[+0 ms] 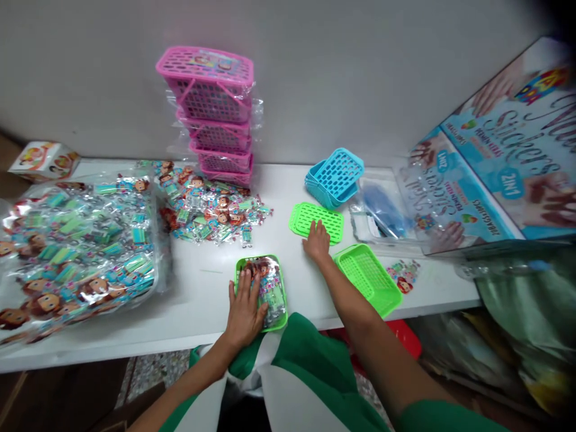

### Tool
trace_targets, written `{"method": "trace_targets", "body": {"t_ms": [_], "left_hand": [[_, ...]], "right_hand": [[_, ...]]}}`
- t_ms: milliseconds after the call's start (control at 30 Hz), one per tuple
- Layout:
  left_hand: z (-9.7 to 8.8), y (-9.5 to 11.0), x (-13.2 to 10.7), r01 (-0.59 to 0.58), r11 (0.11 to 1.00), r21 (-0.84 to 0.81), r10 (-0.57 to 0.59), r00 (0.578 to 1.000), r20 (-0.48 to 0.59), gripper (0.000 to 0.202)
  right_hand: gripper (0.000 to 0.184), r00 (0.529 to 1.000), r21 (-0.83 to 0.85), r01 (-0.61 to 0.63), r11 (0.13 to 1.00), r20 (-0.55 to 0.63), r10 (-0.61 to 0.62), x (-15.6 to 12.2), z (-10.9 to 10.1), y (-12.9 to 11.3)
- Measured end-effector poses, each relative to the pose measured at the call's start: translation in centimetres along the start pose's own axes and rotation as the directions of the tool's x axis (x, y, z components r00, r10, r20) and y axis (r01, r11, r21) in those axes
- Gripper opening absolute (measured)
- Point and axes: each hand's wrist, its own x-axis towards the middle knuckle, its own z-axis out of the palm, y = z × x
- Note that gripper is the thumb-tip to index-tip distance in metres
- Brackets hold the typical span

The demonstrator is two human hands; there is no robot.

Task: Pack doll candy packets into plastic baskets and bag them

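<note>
My left hand (pixel 245 306) lies flat, fingers spread, on the shiny printed packets (pixel 272 291) that fill a small green plastic basket (pixel 282 318) at the table's front edge. To the right, the fingertips of my right hand (pixel 317 241) touch the near edge of light green perforated lids (pixel 321 219), which seem to lie in a small stack. Its fingers look stretched out and slightly bent, not wrapped round anything. Beneath my right forearm, partly hidden, sits another green basket (pixel 369 279) without packets in it.
Pink lidded baskets (pixel 216 108) stand stacked against the wall. Loose packets (pixel 216 207) are heaped before them. A large plastic bag of packets (pixel 81 246) is at left. Blue baskets (pixel 335 177), a clear tray (pixel 382 207), small stickers (pixel 405 275) and sticker boxes (pixel 495 156) stand right.
</note>
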Motion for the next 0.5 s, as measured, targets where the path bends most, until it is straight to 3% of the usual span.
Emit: {"method": "trace_targets", "body": {"t_ms": [167,233,333,500], "left_hand": [[-0.3,-0.4,0.4,-0.008,0.997,-0.080,0.002,0.997,-0.080,0.066],[-0.3,-0.7,0.5,-0.010,0.995,-0.098,0.000,0.995,-0.103,0.067],[-0.5,-1.1,0.5,0.006,0.996,-0.089,-0.015,0.995,-0.103,0.066],[-1.1,-2.3,0.3,0.076,0.995,-0.062,-0.083,0.989,-0.122,0.062]], "right_hand": [[0.066,1.000,-0.100,0.005,0.995,0.022,-0.003,2.3,-0.1,2.1],[0.063,0.999,-0.126,0.047,0.991,0.011,-0.045,2.2,0.0,2.6],[0.055,0.989,-0.182,0.132,0.974,0.093,-0.117,2.1,0.0,3.2],[0.037,0.960,-0.180,0.267,0.947,0.131,-0.246,2.4,-0.7,2.7]]}}
